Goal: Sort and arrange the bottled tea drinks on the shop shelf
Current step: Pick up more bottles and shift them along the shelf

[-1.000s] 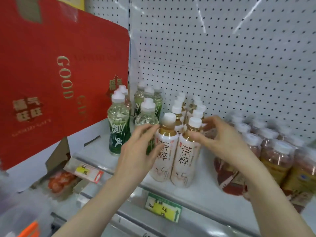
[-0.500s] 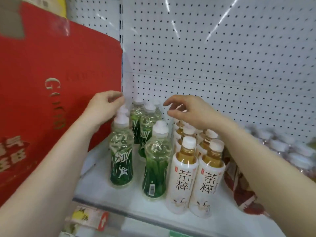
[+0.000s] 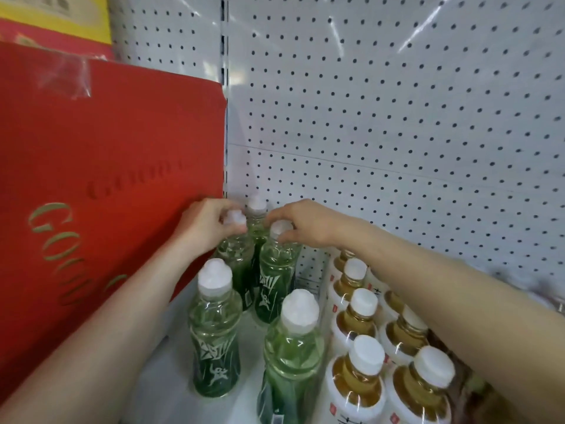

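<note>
Green tea bottles with white caps stand in two rows on the white shelf (image 3: 159, 362). My left hand (image 3: 208, 228) grips the cap of a rear green bottle (image 3: 235, 255) in the left row. My right hand (image 3: 305, 224) pinches the cap of the neighbouring rear green bottle (image 3: 276, 270). One more green bottle (image 3: 256, 209) stands behind them against the pegboard. Two front green bottles (image 3: 214, 332) (image 3: 293, 356) stand nearer to me. To the right, amber tea bottles (image 3: 360, 371) with white labels fill two rows under my right forearm.
A large red gift box (image 3: 91, 179) walls off the shelf's left side, close to my left forearm. White pegboard (image 3: 397, 117) forms the back. Darker bottles (image 3: 467, 390) sit at the far right, mostly hidden by my right arm.
Both hands dropped from above the bottles onto the caps of the two rear green bottles. The view moved closer and lower over the shelf.
</note>
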A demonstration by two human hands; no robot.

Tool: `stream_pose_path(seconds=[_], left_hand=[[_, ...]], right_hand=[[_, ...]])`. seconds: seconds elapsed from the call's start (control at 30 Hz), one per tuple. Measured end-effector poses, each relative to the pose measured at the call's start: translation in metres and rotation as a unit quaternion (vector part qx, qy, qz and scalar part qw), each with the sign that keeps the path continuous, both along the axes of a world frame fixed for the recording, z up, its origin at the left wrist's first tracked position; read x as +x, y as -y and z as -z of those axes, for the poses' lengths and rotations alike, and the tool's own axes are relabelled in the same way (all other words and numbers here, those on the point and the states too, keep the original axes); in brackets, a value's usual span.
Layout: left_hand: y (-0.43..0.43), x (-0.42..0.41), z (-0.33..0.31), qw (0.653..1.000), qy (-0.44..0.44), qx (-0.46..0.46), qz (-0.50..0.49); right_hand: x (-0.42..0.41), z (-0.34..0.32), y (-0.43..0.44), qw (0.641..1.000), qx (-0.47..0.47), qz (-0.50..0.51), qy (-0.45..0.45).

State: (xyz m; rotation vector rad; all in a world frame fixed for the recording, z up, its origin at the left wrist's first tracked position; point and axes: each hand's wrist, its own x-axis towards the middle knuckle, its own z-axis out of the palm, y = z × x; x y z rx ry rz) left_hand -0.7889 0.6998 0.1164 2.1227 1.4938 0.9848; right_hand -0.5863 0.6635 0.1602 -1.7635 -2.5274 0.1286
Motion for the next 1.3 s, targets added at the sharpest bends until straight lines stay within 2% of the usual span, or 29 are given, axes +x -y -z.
stream_pose_path(seconds=[0.2,0.43,0.53,0.63,0.73,0.8,0.87,0.93,0.97,1.03,1.1,1.2,1.3], left_hand=[[-0.019,0.007,-0.001,0.998,-0.023,-0.024,0.046],[-0.013,0.020,-0.007,0.998,-0.053,0.017,-0.038],[-0.009,0.022,-0.010,0.997,-0.068,0.012,-0.028],[-0.009,0.018,-0.010,0.998,-0.043,-0.033,0.027],[0.000,0.008,-0.014,0.994,0.024,-0.074,0.078],[0.016,-0.005,-0.023,0.993,0.078,-0.048,0.080],[0.044,-0.019,-0.032,0.990,0.112,-0.009,0.083],[0.079,-0.031,-0.035,0.992,0.080,-0.011,0.102],[0.094,-0.035,-0.033,0.993,0.031,-0.031,0.110],[0.116,-0.038,-0.024,0.986,-0.105,-0.072,0.111],[0.120,-0.035,-0.013,0.978,-0.182,-0.071,0.073],[0.116,-0.027,-0.004,0.986,-0.161,-0.018,0.026],[0.108,-0.018,0.000,0.990,-0.142,0.006,0.013]], right_hand=[[0.007,0.006,-0.006,0.999,0.010,0.008,-0.031],[0.008,0.005,-0.012,0.997,0.047,0.031,-0.049],[0.011,0.004,-0.013,0.998,0.045,0.035,-0.041],[0.015,0.005,-0.008,0.998,0.040,0.037,-0.042],[0.014,0.004,0.002,0.998,0.029,0.044,-0.030],[0.012,-0.003,0.015,0.999,0.035,0.036,-0.016],[0.008,-0.020,0.042,0.997,0.053,0.006,-0.054],[0.005,-0.036,0.078,0.993,-0.006,-0.028,-0.116],[0.001,-0.041,0.095,0.990,-0.060,-0.040,-0.118],[-0.007,-0.039,0.119,0.989,-0.122,-0.055,-0.066],[-0.014,-0.028,0.125,0.993,-0.089,-0.066,-0.028],[-0.018,-0.023,0.120,0.998,-0.023,-0.057,-0.023],[-0.018,-0.021,0.109,0.999,-0.003,-0.027,-0.037]])
